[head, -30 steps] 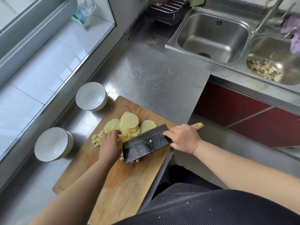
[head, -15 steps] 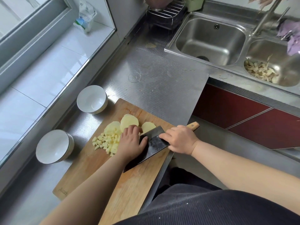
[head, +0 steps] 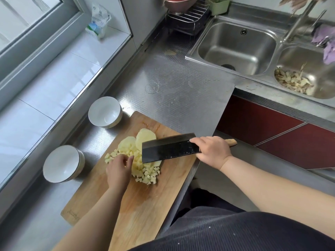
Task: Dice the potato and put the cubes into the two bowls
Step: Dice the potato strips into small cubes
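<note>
1. Our right hand (head: pixel 212 151) is closed around the handle of the cleaver (head: pixel 169 148), up close to the blade, with the forefinger lying along its top edge. We judge that this grip gives good control over a heavy, wide blade.
2. The cleaver is lifted a little, its broad side turned to the camera, and its edge is just above the potato. It hides part of the pile, so we cannot tell whether it touches anything.
3. Our left hand (head: pixel 118 169) rests on the cutting board (head: pixel 141 205) at the left side of the potato cubes (head: pixel 146 173). Its fingers are loosely bent and touch the heap; we see nothing pinched in it. We think it keeps the cubes together and stays away from the blade.
4. The potato is all on the board: uncut potato slices (head: pixel 137 140) lie on the far side, and the cubes lie near them, on the side toward us.
5. The far bowl (head: pixel 105 112) and the near bowl (head: pixel 63 163) stand on the steel counter (head: pixel 172 84), just left of the board. Both look empty. They are placed close, probably so the cubes have a short way to go.
6. In our judgement the dicing is partly done, and no cubes are moved yet.
</note>
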Demonstrator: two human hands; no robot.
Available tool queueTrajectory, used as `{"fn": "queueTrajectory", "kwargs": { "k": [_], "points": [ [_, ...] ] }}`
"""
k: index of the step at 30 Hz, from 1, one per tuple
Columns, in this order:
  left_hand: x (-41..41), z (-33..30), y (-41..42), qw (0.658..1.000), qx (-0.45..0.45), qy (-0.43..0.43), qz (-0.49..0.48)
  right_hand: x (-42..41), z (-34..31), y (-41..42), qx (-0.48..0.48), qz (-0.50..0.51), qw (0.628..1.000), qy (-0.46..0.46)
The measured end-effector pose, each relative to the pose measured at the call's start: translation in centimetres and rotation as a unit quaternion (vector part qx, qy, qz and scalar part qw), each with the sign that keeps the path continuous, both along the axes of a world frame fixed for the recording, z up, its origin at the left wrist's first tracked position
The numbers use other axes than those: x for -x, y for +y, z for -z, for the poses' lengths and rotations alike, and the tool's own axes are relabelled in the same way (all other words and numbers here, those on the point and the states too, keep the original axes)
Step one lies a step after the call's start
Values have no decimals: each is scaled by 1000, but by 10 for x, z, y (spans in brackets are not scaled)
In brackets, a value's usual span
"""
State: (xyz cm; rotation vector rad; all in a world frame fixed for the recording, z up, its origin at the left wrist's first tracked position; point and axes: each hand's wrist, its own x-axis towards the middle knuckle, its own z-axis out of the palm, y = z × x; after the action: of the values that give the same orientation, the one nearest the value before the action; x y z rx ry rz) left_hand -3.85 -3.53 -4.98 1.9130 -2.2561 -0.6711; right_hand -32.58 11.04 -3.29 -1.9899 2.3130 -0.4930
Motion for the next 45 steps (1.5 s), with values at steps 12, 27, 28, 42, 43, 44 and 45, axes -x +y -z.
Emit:
{"fn": "queueTrajectory", "kwargs": {
  "k": [12, 27, 28, 42, 43, 44, 45],
  "points": [
    [60, -15, -49, 976, 10, -75, 202, -11, -14, -29, -50, 164, 974, -146],
    [111, -15, -69, 896, -115, -255, 346, -7, -15, -44, -70, 212, 955, -194],
    [111, -15, -69, 893, -107, -259, 352, -8, -14, -44, -72, 212, 955, -194],
    [89, -9, -74, 962, -158, -71, 213, -12, -4, -40, -87, 210, 950, -213],
    [87, -9, -76, 968, -169, -26, 183, -13, -3, -39, -87, 210, 951, -211],
    [86, -11, -77, 972, -182, 21, 146, -13, -3, -38, -86, 210, 951, -210],
    [84, -12, -78, 972, -198, 68, 105, -14, -3, -38, -83, 209, 952, -209]
  ]
}}
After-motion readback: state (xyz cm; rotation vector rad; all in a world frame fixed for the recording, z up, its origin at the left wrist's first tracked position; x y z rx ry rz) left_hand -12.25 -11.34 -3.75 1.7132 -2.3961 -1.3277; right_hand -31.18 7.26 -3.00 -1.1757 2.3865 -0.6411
